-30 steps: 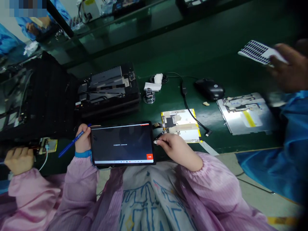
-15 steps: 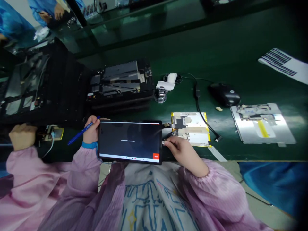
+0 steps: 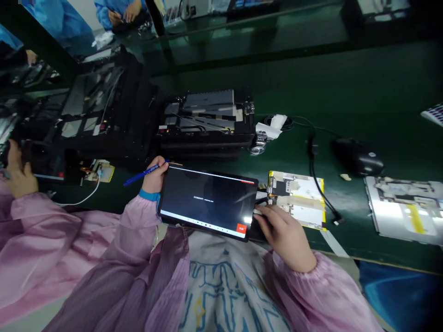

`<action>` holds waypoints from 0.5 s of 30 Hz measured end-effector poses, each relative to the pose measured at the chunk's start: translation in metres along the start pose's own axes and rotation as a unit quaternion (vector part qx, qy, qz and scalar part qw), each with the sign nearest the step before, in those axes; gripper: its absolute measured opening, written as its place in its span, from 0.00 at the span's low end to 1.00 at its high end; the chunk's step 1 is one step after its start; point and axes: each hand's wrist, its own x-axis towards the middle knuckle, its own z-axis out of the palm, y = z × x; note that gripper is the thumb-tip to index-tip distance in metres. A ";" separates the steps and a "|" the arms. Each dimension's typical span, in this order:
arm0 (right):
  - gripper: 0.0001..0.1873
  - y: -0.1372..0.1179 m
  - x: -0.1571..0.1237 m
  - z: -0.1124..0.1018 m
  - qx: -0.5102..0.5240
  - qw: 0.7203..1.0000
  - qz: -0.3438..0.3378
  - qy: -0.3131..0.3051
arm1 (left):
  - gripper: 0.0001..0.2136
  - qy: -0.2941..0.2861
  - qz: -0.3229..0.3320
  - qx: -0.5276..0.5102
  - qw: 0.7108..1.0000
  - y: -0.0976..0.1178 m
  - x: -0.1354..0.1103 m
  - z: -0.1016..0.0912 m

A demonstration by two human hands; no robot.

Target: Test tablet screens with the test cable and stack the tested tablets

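A tablet screen (image 3: 207, 200), lit dark with a white bar along its lower edge and a red box in one corner, is tilted in front of my body. My left hand (image 3: 153, 177) grips its left edge, and a blue pen (image 3: 141, 175) is tucked between the same fingers. At the right edge, my right hand (image 3: 285, 233) is closed in a pinch around a small cable connector (image 3: 257, 211) against the screen's side. The fingers hide most of the connector. Just beyond that hand lies a circuit board with white battery panels and yellow edging (image 3: 301, 213), next to the screen.
Stacked black tablet parts (image 3: 207, 120) stand behind the screen, with a taller stack (image 3: 93, 106) further left. A black mouse (image 3: 358, 157), a cable plug (image 3: 336, 218) and a metal back plate (image 3: 408, 226) lie at right. A co-worker's hand (image 3: 20, 173) is at far left.
The view has shifted left, so things appear further right. The tablet screen now tilts down toward its right side. My hands keep their holds. The co-worker's hand has opened beside another screen.
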 end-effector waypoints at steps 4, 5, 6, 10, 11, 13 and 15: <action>0.13 0.008 0.002 -0.001 -0.026 0.999 -0.032 -0.033 | 0.17 -0.005 0.004 -0.003 1.000 0.001 -0.001 0.002; 0.14 0.011 0.002 -0.001 -0.026 0.998 -0.038 -0.039 | 0.17 -0.004 0.004 -0.004 1.000 0.001 -0.001 0.002; 0.14 0.013 0.002 -0.001 -0.025 0.998 -0.045 -0.043 | 0.17 -0.004 0.003 -0.006 1.000 0.002 -0.001 0.002; 0.15 0.020 0.001 0.001 -0.017 0.996 -0.065 -0.054 | 0.17 -0.008 -0.003 -0.010 1.000 0.002 -0.001 0.002; 0.16 0.020 0.001 0.001 -0.021 0.996 -0.065 -0.056 | 0.17 -0.010 -0.002 -0.010 1.000 0.002 -0.001 0.001; 0.17 0.021 0.002 0.001 -0.026 0.996 -0.066 -0.060 | 0.16 -0.017 0.000 -0.010 1.000 0.002 0.000 0.001; 0.18 0.020 0.002 0.000 -0.019 0.995 -0.072 -0.060 | 0.16 -0.023 0.003 -0.010 1.000 0.003 0.001 0.000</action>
